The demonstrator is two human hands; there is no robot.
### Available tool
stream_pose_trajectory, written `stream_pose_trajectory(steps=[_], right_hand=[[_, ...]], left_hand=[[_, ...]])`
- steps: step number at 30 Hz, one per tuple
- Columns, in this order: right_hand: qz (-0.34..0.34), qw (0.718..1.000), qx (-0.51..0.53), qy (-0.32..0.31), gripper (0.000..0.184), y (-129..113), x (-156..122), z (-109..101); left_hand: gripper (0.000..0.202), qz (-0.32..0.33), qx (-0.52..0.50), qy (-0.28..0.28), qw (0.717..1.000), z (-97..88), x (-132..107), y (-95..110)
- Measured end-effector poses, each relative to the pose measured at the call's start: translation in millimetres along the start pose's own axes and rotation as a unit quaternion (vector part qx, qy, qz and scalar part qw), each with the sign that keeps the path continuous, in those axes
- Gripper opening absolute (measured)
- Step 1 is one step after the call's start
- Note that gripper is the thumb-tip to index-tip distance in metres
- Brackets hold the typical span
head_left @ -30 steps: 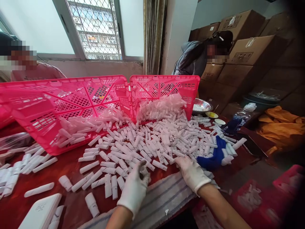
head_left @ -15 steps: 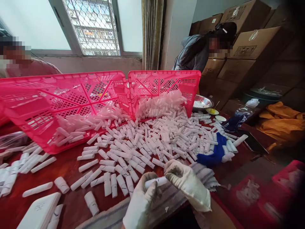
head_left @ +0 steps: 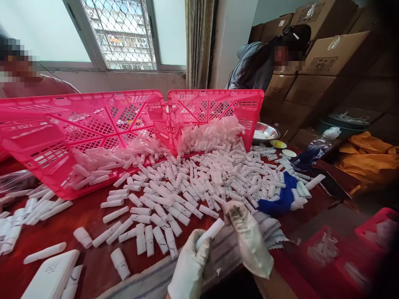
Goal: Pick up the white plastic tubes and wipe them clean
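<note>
My left hand [head_left: 190,268], in a white glove, grips a white plastic tube [head_left: 210,232] that points up and to the right. My right hand [head_left: 247,238], also gloved and with grubby fingertips, is held just right of the tube's upper end, fingers curled, touching or nearly touching it. Both hands hover over a striped grey towel [head_left: 224,253] at the near edge of the red table [head_left: 90,216]. Several white tubes [head_left: 199,187] lie scattered across the table beyond my hands.
Two pink baskets [head_left: 93,133] [head_left: 218,112] lie tipped on their sides, spilling tubes. A blue cloth [head_left: 282,199], a metal bowl [head_left: 264,133], a plastic bottle [head_left: 314,151] and a white box [head_left: 51,278] lie around. One person sits at left, another bends by cardboard boxes [head_left: 327,62].
My hands came together from the pile onto one tube above the towel. The tube has since tilted upward in my left hand, and my right hand has shifted to its upper end.
</note>
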State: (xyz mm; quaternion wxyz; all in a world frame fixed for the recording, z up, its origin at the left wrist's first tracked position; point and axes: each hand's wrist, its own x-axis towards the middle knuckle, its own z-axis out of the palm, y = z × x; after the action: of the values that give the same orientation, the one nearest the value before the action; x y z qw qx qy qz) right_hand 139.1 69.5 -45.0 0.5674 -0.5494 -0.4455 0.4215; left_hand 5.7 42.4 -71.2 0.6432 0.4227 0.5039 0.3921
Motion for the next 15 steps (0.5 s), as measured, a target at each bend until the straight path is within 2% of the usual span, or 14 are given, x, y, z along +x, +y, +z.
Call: stream_pose_trajectory(steps=[3,5,7,10,13,15], right_hand=[[0.03,0.999,-0.003,-0.03,0.034,1.8,-3.2,-9.0],[0.049,0.996,-0.01,-0.073,0.034,0.5,-4.0,-9.6],[0.061,0.993,-0.016,-0.104,0.033,-1.9,-4.0,-5.5],[0.051,0.993,-0.011,-0.106,0.03,-4.4,-6.6,3.0],[0.037,0.99,-0.044,-0.128,0.027,-1.1,-17.1,-8.8],[0.058,0.98,-0.117,-0.148,0.025,5.8,-27.2,-39.9]], left_hand=[[0.044,0.01,0.031,-0.014,0.999,-6.1,-1.3,4.1],[0.044,0.015,0.041,-0.014,0.999,-5.9,-2.3,9.3],[0.042,0.03,0.066,0.018,0.997,-1.9,-4.0,15.2],[0.038,0.07,0.132,0.063,0.987,6.1,-8.0,20.2],[0.038,0.089,0.221,-0.001,0.971,4.7,-11.5,17.8],[0.034,0.103,0.302,-0.056,0.946,-8.4,-10.6,15.2]])
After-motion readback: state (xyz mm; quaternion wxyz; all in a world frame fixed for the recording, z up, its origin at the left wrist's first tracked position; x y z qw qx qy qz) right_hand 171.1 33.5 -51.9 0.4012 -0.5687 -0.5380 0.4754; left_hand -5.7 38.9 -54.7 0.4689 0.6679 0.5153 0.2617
